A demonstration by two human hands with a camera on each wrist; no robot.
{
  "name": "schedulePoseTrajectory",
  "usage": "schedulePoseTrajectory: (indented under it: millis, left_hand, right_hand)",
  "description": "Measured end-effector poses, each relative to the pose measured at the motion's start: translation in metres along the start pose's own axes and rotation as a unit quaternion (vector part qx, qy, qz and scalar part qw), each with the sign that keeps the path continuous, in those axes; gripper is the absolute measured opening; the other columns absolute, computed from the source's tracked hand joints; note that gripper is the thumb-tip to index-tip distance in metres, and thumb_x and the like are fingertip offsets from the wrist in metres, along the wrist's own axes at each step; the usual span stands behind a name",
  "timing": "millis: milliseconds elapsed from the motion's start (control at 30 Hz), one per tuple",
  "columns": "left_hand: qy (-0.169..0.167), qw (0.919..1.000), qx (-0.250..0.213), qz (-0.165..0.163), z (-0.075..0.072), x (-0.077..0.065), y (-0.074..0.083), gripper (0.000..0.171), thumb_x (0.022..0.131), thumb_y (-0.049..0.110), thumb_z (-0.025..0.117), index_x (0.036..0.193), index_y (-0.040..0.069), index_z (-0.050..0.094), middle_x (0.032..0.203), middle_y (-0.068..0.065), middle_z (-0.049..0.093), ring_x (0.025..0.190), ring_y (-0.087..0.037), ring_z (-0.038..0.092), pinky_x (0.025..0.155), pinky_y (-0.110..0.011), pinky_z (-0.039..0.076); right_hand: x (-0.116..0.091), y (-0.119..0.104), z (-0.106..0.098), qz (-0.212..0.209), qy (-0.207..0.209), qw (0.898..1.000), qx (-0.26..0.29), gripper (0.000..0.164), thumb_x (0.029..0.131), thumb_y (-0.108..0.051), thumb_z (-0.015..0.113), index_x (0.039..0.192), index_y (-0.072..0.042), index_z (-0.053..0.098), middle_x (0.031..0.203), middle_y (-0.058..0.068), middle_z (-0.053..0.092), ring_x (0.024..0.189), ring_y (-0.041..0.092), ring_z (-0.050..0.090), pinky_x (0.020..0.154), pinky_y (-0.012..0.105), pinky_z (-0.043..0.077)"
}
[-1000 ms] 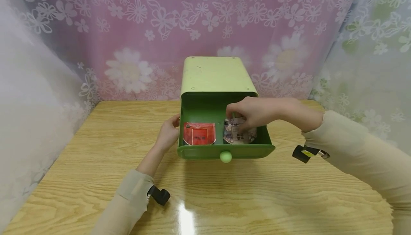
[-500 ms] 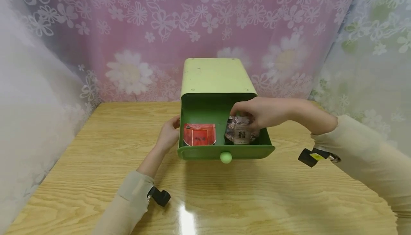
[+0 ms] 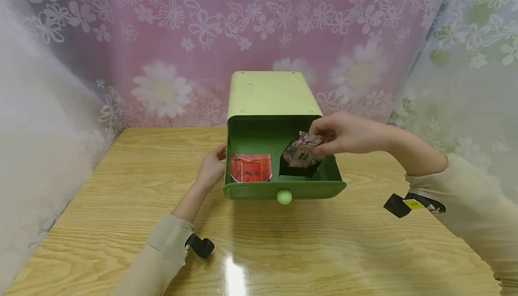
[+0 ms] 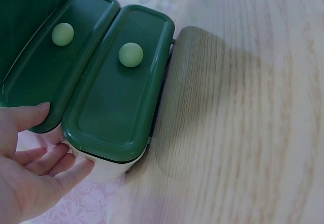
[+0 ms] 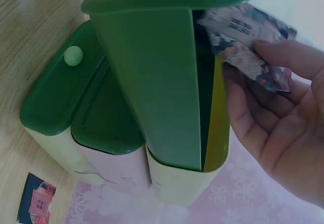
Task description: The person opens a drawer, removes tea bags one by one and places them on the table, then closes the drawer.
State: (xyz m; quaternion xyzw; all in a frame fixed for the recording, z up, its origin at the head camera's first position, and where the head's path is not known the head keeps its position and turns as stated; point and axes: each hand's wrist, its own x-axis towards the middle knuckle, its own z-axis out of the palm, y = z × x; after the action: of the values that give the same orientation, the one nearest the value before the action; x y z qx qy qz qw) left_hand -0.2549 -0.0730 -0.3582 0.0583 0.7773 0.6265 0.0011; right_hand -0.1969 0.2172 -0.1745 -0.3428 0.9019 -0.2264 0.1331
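Note:
In the head view, my right hand (image 3: 344, 136) pinches a dark floral packet (image 3: 301, 152) between thumb and fingers, over the right side of the pulled-out green drawer (image 3: 251, 192). The packet is tilted, its upper right corner in my grip. A flat red packet (image 3: 252, 168) lies in the drawer's left part. My left hand (image 3: 212, 168) is at the left side of the drawer cabinet (image 3: 275, 93). In the left wrist view, that hand (image 4: 30, 168) has its fingers extended along the cabinet's side, thumb by the edge of a closed drawer front (image 4: 38, 77).
Below the open drawer are two closed drawers with round pale green knobs (image 4: 131, 55). The cabinet stands on a wood-grain table (image 3: 162, 152), a floral curtain (image 3: 194, 39) behind it. Another small packet (image 5: 40, 204) lies beside the cabinet in the right wrist view.
My right hand has lifted the floral packet up and to the right from the drawer's right part, tilting it. The left hand and the red packet have stayed in place.

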Motion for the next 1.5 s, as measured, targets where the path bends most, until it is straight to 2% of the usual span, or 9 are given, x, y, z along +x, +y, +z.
schedulePoseTrajectory:
  millis: [333,567,667,800,900,1100,1233,1333,1500]
  left_hand:
    - [0.001,1.0000,-0.002,0.005,0.000,-0.001,0.002,0.063,0.077,-0.005,0.060,0.138,0.000,0.044,0.121,-0.022,0.058,0.116,-0.031,0.052,0.101,-0.042,0.040]
    - [0.002,0.9999,-0.007,0.009,0.000,-0.002,0.002,0.061,0.078,-0.004,0.060,0.137,-0.002,0.044,0.121,-0.023,0.058,0.115,-0.032,0.053,0.099,-0.041,0.042]
    - [0.000,0.9999,-0.004,0.010,0.000,-0.002,0.001,0.061,0.078,-0.003,0.060,0.137,-0.002,0.044,0.121,-0.023,0.058,0.116,-0.032,0.052,0.099,-0.042,0.042]
    - [0.000,0.9999,-0.001,0.011,0.000,-0.002,0.001,0.061,0.077,-0.004,0.059,0.137,-0.002,0.045,0.122,-0.023,0.058,0.117,-0.032,0.052,0.100,-0.042,0.041]
    - [0.000,0.9999,-0.003,0.011,0.001,-0.002,0.003,0.062,0.077,-0.005,0.059,0.137,-0.002,0.044,0.122,-0.023,0.057,0.116,-0.032,0.052,0.100,-0.042,0.042]
    - [-0.001,0.9998,-0.014,0.011,0.001,-0.004,0.005,0.062,0.077,-0.006,0.059,0.137,-0.003,0.044,0.120,-0.024,0.057,0.114,-0.032,0.053,0.097,-0.041,0.043]
    - [-0.001,0.9998,-0.014,0.013,0.000,-0.003,0.003,0.062,0.077,-0.004,0.061,0.136,-0.002,0.044,0.122,-0.023,0.057,0.115,-0.032,0.052,0.099,-0.041,0.042]
    - [-0.002,0.9999,-0.011,0.010,0.000,-0.002,0.000,0.061,0.077,-0.004,0.062,0.136,-0.002,0.044,0.124,-0.023,0.056,0.117,-0.032,0.051,0.101,-0.042,0.040]
    - [-0.002,0.9999,-0.009,0.009,0.001,-0.003,0.002,0.062,0.077,-0.003,0.063,0.136,-0.001,0.045,0.125,-0.021,0.056,0.118,-0.032,0.050,0.102,-0.042,0.040]
  right_hand:
    - [-0.026,0.016,-0.008,0.044,0.145,0.986,0.070,0.035,0.086,-0.005,0.064,0.120,0.001,0.055,0.082,0.001,0.059,0.068,0.012,0.052,0.058,0.024,0.045]
    - [-0.042,0.030,-0.009,0.067,0.212,0.964,0.146,0.034,0.084,-0.001,0.067,0.115,-0.012,0.057,0.084,-0.004,0.064,0.073,0.009,0.060,0.065,0.020,0.049]
    - [-0.048,0.040,-0.007,0.029,0.260,0.927,0.270,0.027,0.086,0.005,0.061,0.109,-0.010,0.064,0.091,-0.003,0.066,0.081,0.009,0.061,0.070,0.018,0.049]
    - [-0.054,0.058,-0.004,-0.060,0.311,0.834,0.452,0.022,0.090,0.012,0.050,0.090,-0.002,0.067,0.079,-0.001,0.059,0.064,0.008,0.046,0.053,0.016,0.036]
    - [-0.060,0.071,-0.004,-0.060,0.329,0.815,0.474,0.020,0.092,0.007,0.049,0.090,-0.003,0.066,0.079,-0.001,0.056,0.064,0.009,0.044,0.051,0.017,0.035]
    - [-0.068,0.100,-0.004,0.042,0.342,0.833,0.432,0.022,0.093,-0.006,0.055,0.071,-0.007,0.052,0.082,-0.001,0.044,0.071,0.011,0.038,0.055,0.024,0.034]
    - [-0.072,0.122,-0.004,0.143,0.305,0.887,0.317,0.025,0.097,-0.016,0.051,0.077,-0.003,0.042,0.074,-0.004,0.039,0.062,0.007,0.036,0.053,0.024,0.034]
    - [-0.071,0.138,0.000,0.205,0.263,0.912,0.238,0.022,0.098,-0.017,0.048,0.100,0.005,0.044,0.086,-0.005,0.044,0.070,-0.003,0.044,0.060,0.018,0.044]
    - [-0.067,0.162,0.011,0.245,0.245,0.912,0.222,0.046,0.092,-0.006,0.052,0.127,0.016,0.033,0.097,-0.003,0.047,0.077,-0.008,0.049,0.069,0.016,0.049]
